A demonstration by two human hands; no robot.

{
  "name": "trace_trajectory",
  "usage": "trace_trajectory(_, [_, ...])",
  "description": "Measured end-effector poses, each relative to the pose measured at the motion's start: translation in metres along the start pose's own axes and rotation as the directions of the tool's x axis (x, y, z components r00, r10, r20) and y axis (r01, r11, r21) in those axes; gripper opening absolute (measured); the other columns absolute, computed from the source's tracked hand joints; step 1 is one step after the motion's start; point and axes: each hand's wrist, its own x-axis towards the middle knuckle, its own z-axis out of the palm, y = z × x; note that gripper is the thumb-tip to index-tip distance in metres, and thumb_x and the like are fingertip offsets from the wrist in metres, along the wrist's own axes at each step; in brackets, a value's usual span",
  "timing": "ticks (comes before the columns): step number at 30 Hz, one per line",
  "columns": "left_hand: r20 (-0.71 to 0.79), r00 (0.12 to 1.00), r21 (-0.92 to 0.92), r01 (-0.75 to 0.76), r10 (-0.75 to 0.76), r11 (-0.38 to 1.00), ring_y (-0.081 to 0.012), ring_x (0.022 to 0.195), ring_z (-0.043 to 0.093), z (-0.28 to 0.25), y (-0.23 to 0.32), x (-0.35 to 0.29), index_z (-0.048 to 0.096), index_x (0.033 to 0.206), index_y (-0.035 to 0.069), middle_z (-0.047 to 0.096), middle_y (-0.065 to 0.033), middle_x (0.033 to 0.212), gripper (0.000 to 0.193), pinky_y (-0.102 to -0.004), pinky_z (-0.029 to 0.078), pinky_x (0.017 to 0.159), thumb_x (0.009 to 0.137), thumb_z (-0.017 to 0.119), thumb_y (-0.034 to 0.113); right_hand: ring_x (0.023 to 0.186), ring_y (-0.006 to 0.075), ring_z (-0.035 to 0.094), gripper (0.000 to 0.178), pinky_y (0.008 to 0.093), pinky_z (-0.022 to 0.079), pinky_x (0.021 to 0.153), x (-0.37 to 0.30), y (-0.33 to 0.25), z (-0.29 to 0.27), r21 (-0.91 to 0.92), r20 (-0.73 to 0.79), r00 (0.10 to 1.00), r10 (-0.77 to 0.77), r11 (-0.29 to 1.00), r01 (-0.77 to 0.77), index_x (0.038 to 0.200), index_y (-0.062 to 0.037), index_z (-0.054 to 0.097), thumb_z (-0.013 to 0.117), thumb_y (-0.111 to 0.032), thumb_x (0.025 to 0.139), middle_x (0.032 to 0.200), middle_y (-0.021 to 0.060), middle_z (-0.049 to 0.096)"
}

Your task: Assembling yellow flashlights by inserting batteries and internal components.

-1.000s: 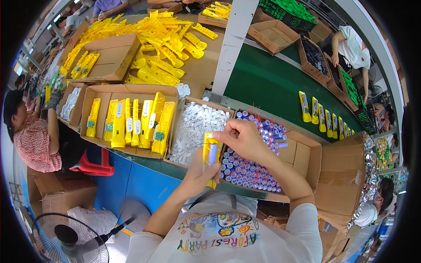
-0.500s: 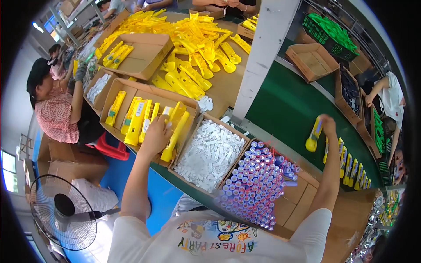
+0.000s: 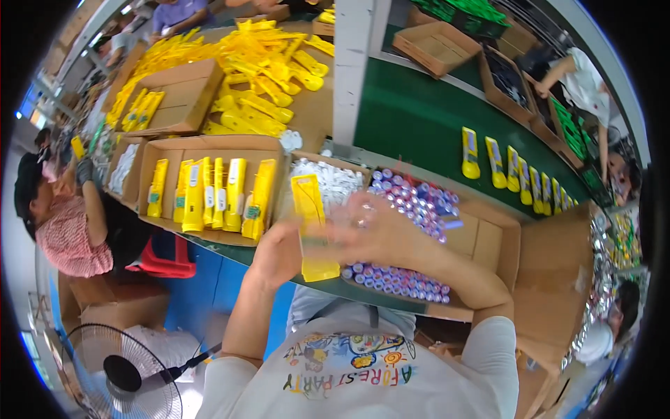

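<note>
A yellow pack (image 3: 312,223) is held upright in the left hand (image 3: 279,255), just in front of the box of caps (image 3: 412,237). The right hand (image 3: 373,234) is blurred beside the pack, over the near edge of that box; whether it is closed on anything cannot be told. A box of white parts (image 3: 328,183) lies just left of the caps, and 1 tray (image 3: 209,150) of finished packs further left. With the pack gripped only at its lower half, it could be tipped or dropped into the caps, and a hurried right hand could scatter caps off the box's near edge.
</note>
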Motion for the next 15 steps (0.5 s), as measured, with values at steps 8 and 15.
trace_trajectory(8, [0.119, 0.965, 0.139, -0.249, 0.234, 0.958, -0.0231, 0.099, 0.059, 0.002, -0.041, -0.009, 0.022, 0.141, 0.006, 0.051, -0.0111, 0.118, 0.062, -0.0313, 0.052, 0.079, 0.085, 0.047, -0.004, 0.079, 0.0143, 0.06, 0.02, 0.0278, 0.049, 0.068, -0.03, 0.012, 0.003, 0.368, 0.051, 0.983, -0.178, 0.918, 0.147, 0.096, -0.0076, 0.069, 0.067, -0.003, 0.076, 0.096, 0.0058, 0.061])
trace_trajectory(15, [0.125, 0.955, 0.374, -0.295, 0.267, 0.879, -0.0219, 0.123, 0.044, 0.023, -0.069, -0.005, 0.018, 0.146, 0.008, 0.046, -0.0112, 0.128, 0.071, -0.0348, 0.036, 0.104, 0.081, 0.044, -0.002, 0.068, 0.0116, 0.057, 0.015, 0.0241, 0.045, 0.053, -0.065, -0.007, 0.019, 0.144, -0.06, 0.99, 0.124, 0.983, -0.115, 0.087, -0.0033, 0.062, 0.071, -0.006, 0.076, 0.081, 0.0054, 0.057])
